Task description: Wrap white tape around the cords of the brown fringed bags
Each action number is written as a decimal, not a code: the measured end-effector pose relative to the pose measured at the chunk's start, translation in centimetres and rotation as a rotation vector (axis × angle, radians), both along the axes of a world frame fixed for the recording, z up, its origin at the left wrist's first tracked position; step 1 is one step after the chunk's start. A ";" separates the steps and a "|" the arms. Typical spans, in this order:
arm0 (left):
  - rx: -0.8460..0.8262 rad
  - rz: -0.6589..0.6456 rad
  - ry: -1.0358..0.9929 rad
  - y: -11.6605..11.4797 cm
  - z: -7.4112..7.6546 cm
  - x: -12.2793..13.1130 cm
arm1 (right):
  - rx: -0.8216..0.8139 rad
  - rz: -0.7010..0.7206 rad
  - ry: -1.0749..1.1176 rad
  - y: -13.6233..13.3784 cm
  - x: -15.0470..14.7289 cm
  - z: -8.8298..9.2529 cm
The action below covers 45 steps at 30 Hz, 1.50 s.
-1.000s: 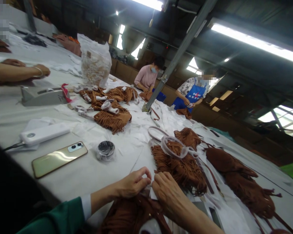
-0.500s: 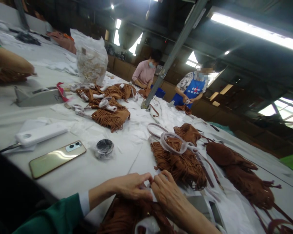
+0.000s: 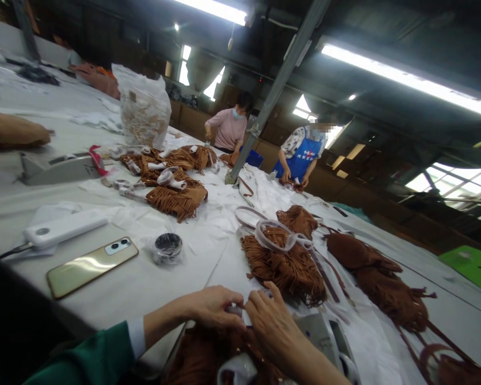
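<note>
Close together at the bottom centre, my left hand [image 3: 212, 307] and my right hand [image 3: 270, 323] have their fingers bent in a pinch. Between them a small piece of white wrapping [image 3: 246, 317] shows, mostly covered by the fingers. Both hands are over a brown fringed bag [image 3: 200, 353] lying at the table's near edge. A white-wrapped strap [image 3: 236, 370], curled into a loop, rests on that bag. Just right of my right wrist stands a grey tape dispenser [image 3: 318, 334].
A phone [image 3: 92, 267], a white power bank [image 3: 66, 229] and a black tape roll [image 3: 168, 247] lie leftward. Fringed bags [image 3: 284, 262] lie ahead. Another grey dispenser [image 3: 60, 168] stands near a co-worker's arm [image 3: 14, 128]. A slanted post [image 3: 264, 117] rises beyond; two people work behind.
The view has shifted slightly. My hands stay pinched together over the bag, with the left fingers a little changed. The co-worker in the blue apron has lowered their hands.
</note>
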<state>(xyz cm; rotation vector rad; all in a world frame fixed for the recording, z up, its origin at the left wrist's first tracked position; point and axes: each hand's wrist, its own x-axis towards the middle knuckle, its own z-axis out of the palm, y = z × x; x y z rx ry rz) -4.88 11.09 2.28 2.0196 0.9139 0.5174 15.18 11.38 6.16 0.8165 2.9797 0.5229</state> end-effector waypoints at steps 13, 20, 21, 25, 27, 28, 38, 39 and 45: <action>-0.408 -0.115 -0.165 0.7 -1.3 0.3 | 0.157 0.024 -0.003 0.0 -0.1 -1.1; -0.406 -0.091 -0.201 0.9 -1.4 0.2 | 0.195 0.015 -0.016 0.2 0.1 -2.3; -0.424 -0.109 -0.203 0.9 -1.3 0.2 | 0.194 0.013 -0.017 0.2 0.1 -2.4; -0.384 -0.083 -0.149 0.5 -1.2 0.5 | 0.169 -0.006 0.024 0.4 -0.1 -2.1; -0.295 -0.015 -0.110 0.3 -1.0 0.7 | 0.141 -0.017 0.073 0.4 -0.1 -1.8; -0.248 0.015 -0.094 0.2 -0.9 0.8 | 0.124 -0.019 0.094 0.5 -0.1 -1.7; -0.090 0.062 -0.093 0.1 -1.2 0.9 | 0.083 0.002 0.163 0.1 0.1 -2.5; -0.102 0.072 -0.133 0.1 -1.4 1.1 | 0.062 -0.003 0.203 0.1 0.0 -2.2; -0.328 0.045 -0.388 0.3 -2.4 1.2 | 0.001 0.087 0.423 0.3 -0.2 -1.1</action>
